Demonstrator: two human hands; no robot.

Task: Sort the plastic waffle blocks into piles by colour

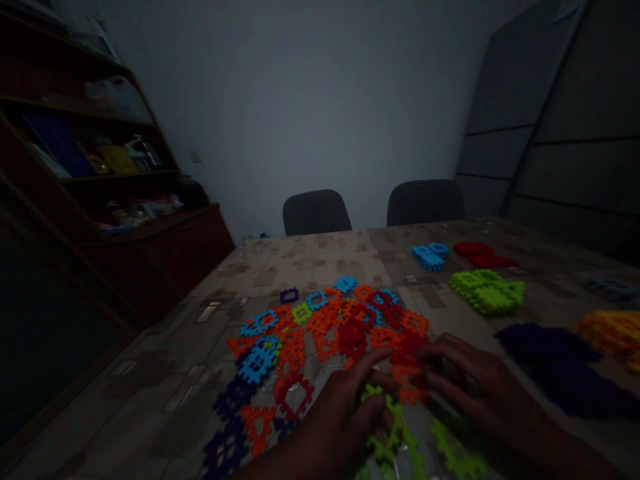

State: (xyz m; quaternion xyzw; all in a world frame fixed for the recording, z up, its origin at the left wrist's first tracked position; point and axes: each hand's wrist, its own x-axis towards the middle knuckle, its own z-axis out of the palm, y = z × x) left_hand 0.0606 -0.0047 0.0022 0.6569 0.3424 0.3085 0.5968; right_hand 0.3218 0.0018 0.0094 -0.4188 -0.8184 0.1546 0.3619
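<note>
Lying at the near left of your patterned table (170,393), dark blue notched pieces (227,450) border a mixed heap (325,340), mostly orange, red and light blue. Next, your left hand (345,407) has thumb and forefinger apart over a lime-green piece (393,433); you cannot tell whether it grips. That piece's long axis runs away from you, its far end leaning left. Your right hand (465,377) points its fingertips left at a red piece (413,347); its hold and that piece's long axis are unclear. Farther right are light blue (430,256), red (480,253), lime-green (487,292), dark blue (560,367) and yellow-orange stacks (613,333).
</note>
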